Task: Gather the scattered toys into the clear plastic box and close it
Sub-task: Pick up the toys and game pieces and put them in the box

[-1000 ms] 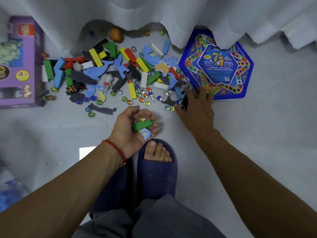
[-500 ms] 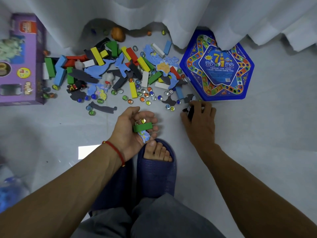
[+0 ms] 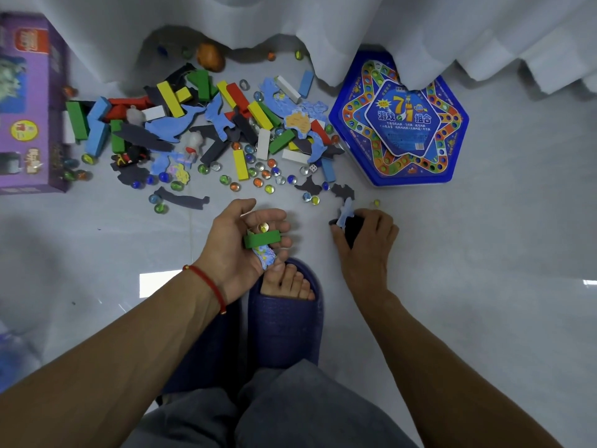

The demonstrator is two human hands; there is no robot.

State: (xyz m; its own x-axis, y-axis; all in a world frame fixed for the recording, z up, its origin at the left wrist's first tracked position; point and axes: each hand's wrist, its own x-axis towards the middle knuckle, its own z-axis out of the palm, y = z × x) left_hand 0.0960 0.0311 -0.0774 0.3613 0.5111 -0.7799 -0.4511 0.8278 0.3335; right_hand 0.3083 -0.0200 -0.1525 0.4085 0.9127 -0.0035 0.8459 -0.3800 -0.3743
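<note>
Scattered toys (image 3: 226, 134) crowd the pale floor (image 3: 484, 270) between purple cardboard box (image 3: 29, 105) and blue hexagonal game tin (image 3: 400, 121); left hand (image 3: 239, 244) cups a green wooden block (image 3: 262, 238); right hand (image 3: 368, 240) grips dark and pale-blue foam pieces (image 3: 346, 218); bare floor lies rightward.

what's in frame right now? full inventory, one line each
wooden blocks: many, mixed colours, floor pile upper left
foam shapes: several, blue and black, in the pile
marbles: many, mixed, near edge of pile
die: one, white, beside marbles
game box: one, blue hexagon, right of pile
purple box: one, far left
curtain: white, top
slippers: dark blue, centre
left hand: holds green block, marble, puzzle piece
right hand: grips foam pieces
</note>
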